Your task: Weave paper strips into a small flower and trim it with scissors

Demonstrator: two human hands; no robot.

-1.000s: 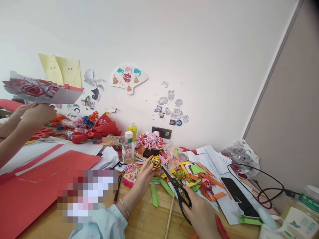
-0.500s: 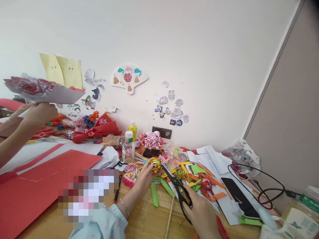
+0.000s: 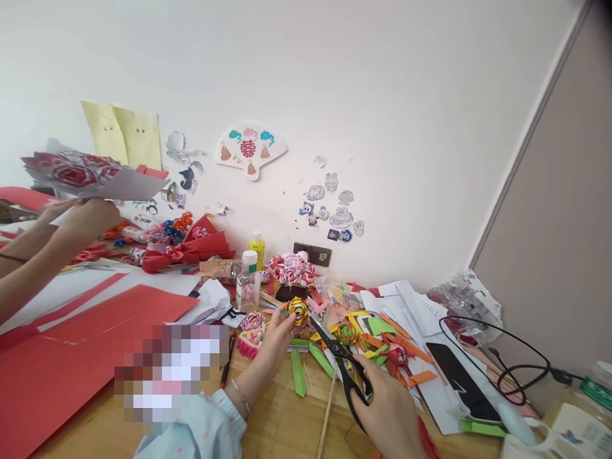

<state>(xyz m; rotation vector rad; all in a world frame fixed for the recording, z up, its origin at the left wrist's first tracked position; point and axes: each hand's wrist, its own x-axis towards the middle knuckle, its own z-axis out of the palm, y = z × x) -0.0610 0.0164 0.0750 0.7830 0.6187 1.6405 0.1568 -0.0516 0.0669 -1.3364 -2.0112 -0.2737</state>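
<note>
My left hand (image 3: 273, 338) is closed on a small folded paper flower (image 3: 299, 310) of yellow, green and orange strips, held up over the table. In my right hand (image 3: 389, 408) is a pair of black-handled scissors (image 3: 340, 352), fingers wrapped round the handles. The blades point up and left, with their tips close to the flower; I cannot tell whether they touch it. Below the scissors a thin wooden stick (image 3: 327, 408) lies on the table. Another green and orange paper flower (image 3: 346, 333) and loose green paper strips (image 3: 298, 373) lie near the blades.
At left, another person's hands (image 3: 88, 223) hold a wrapped bouquet (image 3: 79, 175) above red paper sheets (image 3: 105, 325). Bottles (image 3: 247, 280) and a red-and-white flower bunch (image 3: 291, 268) stand by the wall. A black phone (image 3: 461, 382), a cable (image 3: 516, 366) and white papers (image 3: 406, 303) lie at right.
The flower in my left hand has turned slightly, its top now facing me more. The other person's bouquet has shifted a little to the right in view. My right hand stays almost in place.
</note>
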